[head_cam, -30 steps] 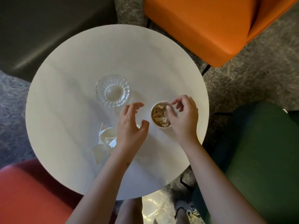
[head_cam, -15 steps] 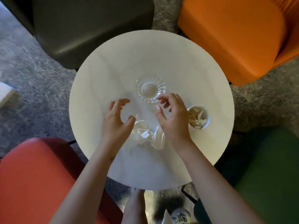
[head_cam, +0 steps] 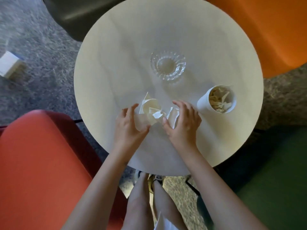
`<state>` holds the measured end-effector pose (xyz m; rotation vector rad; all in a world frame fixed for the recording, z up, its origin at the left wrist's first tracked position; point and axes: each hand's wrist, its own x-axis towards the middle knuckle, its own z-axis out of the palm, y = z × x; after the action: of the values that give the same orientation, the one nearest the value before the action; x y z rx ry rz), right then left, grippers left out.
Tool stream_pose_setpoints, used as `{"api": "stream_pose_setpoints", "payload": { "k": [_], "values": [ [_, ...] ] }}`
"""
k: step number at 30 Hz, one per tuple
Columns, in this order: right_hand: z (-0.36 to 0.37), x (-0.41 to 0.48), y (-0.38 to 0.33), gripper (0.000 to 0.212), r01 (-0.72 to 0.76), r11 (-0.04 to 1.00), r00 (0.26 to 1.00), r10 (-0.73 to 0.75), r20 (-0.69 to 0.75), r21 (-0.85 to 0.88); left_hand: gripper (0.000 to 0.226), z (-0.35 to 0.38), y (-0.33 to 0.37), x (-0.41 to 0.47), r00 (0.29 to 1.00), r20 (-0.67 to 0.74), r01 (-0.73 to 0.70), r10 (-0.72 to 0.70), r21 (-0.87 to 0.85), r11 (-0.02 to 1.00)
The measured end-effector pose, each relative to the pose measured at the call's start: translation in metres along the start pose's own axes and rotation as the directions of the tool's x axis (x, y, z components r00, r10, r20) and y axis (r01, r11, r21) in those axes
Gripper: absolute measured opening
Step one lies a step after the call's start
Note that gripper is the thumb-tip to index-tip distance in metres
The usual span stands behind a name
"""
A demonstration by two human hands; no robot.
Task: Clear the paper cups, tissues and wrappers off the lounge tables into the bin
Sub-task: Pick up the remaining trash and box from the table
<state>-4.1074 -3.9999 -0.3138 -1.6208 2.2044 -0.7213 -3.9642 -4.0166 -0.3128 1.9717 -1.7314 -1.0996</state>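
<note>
A pile of crumpled white tissues (head_cam: 152,112) lies on the round pale table (head_cam: 116,52) near its front edge. My left hand (head_cam: 130,128) curls around the pile's left side, fingers apart, thumb touching the paper. My right hand (head_cam: 181,123) cups the pile's right side, fingers spread over a white scrap. Neither hand has the pile closed in a grip. To the right stands a white paper cup (head_cam: 217,101) stuffed with crumpled tissue, just beyond my right hand.
A clear ribbed glass dish (head_cam: 167,66) sits behind the tissues. Chairs ring the table: red (head_cam: 41,171) at left, dark grey (head_cam: 79,15) behind, orange (head_cam: 269,30) at right, green (head_cam: 274,188) near right. A small white box (head_cam: 10,66) lies on the carpet. No bin is in sight.
My right hand left the paper cup and came to the tissue pile. Both hands have closed in on the pile from either side. The camera view shifted toward the left.
</note>
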Motion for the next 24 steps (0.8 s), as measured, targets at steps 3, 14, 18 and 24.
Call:
{"api": "stream_pose_setpoints", "payload": {
  "k": [3, 14, 18, 24],
  "values": [
    [0.005, 0.008, -0.006, 0.049, 0.188, 0.979, 0.976, -0.178, 0.126, -0.074, 0.065, 0.006, -0.005, -0.001, 0.998, -0.066, 0.020, -0.021, -0.015, 1.000],
    [0.012, 0.022, -0.008, 0.042, 0.349, 0.901, 0.875, -0.215, 0.433, -0.258, 0.022, 0.000, -0.017, -0.012, 0.980, -0.146, 0.124, -0.137, -0.096, 0.988],
    [0.015, 0.020, -0.005, 0.035, 0.340, 0.909, 0.882, -0.218, 0.419, -0.242, 0.014, 0.002, -0.020, -0.015, 0.963, -0.160, 0.194, -0.217, -0.148, 0.970],
    [0.014, 0.014, -0.004, 0.030, 0.346, 0.918, 0.893, -0.259, 0.367, -0.193, 0.017, 0.002, -0.020, -0.020, 0.950, -0.141, 0.230, -0.279, -0.287, 0.930]
  ]
}}
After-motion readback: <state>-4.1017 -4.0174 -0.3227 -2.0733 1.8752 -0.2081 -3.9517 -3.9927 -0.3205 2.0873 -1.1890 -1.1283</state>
